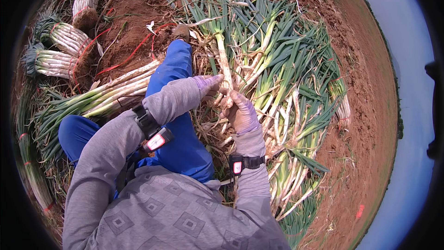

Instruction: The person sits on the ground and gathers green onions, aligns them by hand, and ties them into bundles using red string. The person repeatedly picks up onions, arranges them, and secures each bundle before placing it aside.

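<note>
My right hand (239,109), in a thin purple-stained glove, grips the root end of a long green onion stalk (224,59). The stalk's white shaft points away from me, and its green leaves lie over the heap. My left hand (210,85), gloved the same way, is beside the lower shaft with its thumb reaching to it. Whether its fingers close on anything is hidden. A large heap of loose green onions (277,69) spreads just past my right hand. Several cleaner stalks (118,90) lie side by side at my left, partly under my leg.
Tied green onion bundles (67,38) lie at the upper left, and a long bundle (33,166) at the far left. Red tape (130,57) trails across the soil (138,3). Another tied bundle (340,100) rests beyond the heap. My outstretched leg (175,66) separates both sides.
</note>
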### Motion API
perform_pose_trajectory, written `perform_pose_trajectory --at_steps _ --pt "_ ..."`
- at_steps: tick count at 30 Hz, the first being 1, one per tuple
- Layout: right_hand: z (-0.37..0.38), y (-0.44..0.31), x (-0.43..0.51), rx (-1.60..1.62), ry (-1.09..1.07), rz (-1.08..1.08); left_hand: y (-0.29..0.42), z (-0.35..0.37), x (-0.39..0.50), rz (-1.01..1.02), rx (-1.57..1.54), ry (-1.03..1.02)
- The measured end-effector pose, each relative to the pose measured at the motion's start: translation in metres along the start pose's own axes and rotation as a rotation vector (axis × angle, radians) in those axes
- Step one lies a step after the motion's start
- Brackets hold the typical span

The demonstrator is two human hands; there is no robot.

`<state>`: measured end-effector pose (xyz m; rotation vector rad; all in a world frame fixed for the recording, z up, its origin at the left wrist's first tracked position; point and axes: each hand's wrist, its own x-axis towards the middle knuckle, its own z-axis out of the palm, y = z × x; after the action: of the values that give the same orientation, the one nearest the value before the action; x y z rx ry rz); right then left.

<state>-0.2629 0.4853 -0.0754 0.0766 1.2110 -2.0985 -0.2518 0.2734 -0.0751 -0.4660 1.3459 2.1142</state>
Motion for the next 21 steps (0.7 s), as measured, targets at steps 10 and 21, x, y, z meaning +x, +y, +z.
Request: perform_pose_trajectory --at_steps 10,21 --pt "-0.049 0.143 -0.024 -1.622 0.032 0.191 -0.037 -0.016 0.029 0.113 0.178 0.153" --pt "-0.189 0.113 -0.060 -0.623 0.782 0.009 -0.024 0.018 0.021 0.001 -0.263 0.344"
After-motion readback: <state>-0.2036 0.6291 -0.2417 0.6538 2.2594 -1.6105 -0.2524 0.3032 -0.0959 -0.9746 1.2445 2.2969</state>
